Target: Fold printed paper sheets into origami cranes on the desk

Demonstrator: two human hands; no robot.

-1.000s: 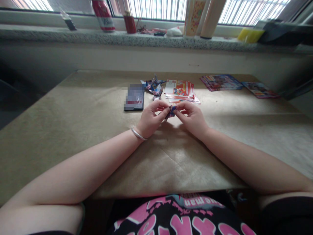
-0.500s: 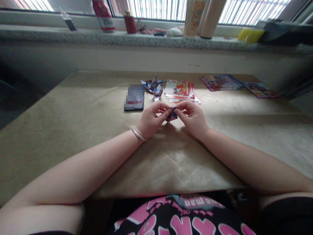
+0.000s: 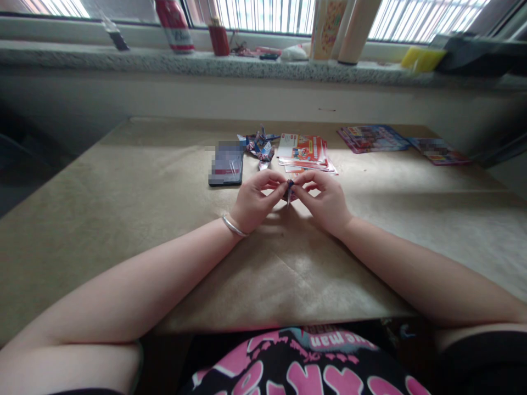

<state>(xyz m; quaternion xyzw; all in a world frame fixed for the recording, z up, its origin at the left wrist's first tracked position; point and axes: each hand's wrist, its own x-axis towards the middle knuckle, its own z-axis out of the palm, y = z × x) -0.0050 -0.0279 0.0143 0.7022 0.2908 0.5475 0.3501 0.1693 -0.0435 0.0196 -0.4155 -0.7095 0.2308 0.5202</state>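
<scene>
Between my two hands is a small folded piece of dark blue printed paper (image 3: 290,196), its lower tip pointing down toward me. My left hand (image 3: 260,198) pinches it from the left with thumb and fingertips. From the right, my right hand (image 3: 323,196) pinches it the same way, and the two sets of fingertips almost meet. My fingers cover most of the paper. Just beyond my left hand lie several folded paper pieces (image 3: 260,149) in blue, red and white. Past my right hand is a loose stack of red and white printed cards (image 3: 304,151).
A phone (image 3: 227,164) lies left of the folded pieces. Glossy printed sheets (image 3: 373,138) and another small pile (image 3: 438,151) rest at the table's (image 3: 123,219) far right. The windowsill (image 3: 247,65) behind carries a red can (image 3: 174,27), a red bottle (image 3: 218,39) and cups.
The folded paper has turned and shows narrower between my fingers, its blue right-hand flap no longer visible. My hands have barely moved.
</scene>
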